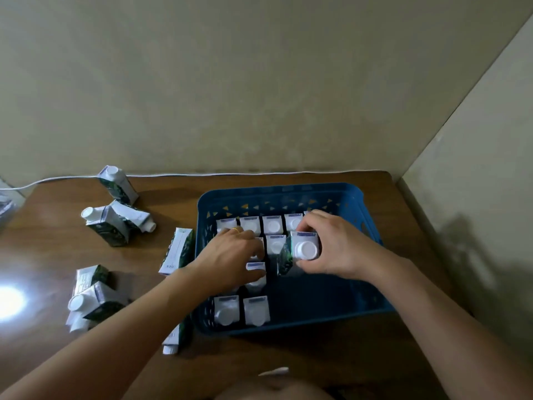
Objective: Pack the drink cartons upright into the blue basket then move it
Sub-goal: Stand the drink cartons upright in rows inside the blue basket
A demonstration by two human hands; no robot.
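Your right hand (pixel 334 246) grips a carton (pixel 302 249) over the blue basket (pixel 288 194); your left hand (pixel 227 255) rests flat, fingers straight, on upright cartons (pixel 251 225) inside.

1. Brown wooden table (pixel 302 362): glossy top, fills the lower half of the frame, back edge against the wall.
2. Bright light glare (pixel 8 301) on the tabletop at the left edge, blown out white.
3. White cable (pixel 202 174) runs along the table's back edge, from the left edge of the frame across to the upper right corner of the table.
4. Beige wall (pixel 230 82) fills the upper half; a side wall (pixel 476 183) meets it at the right, forming a corner. Dark shadow on the side wall at lower right.
5. Small white object (pixel 274 371) lies on the table near the bottom centre; too blurred to identify.
6. Dark item (pixel 5 206) at the far left edge, cropped; cannot tell what it is.
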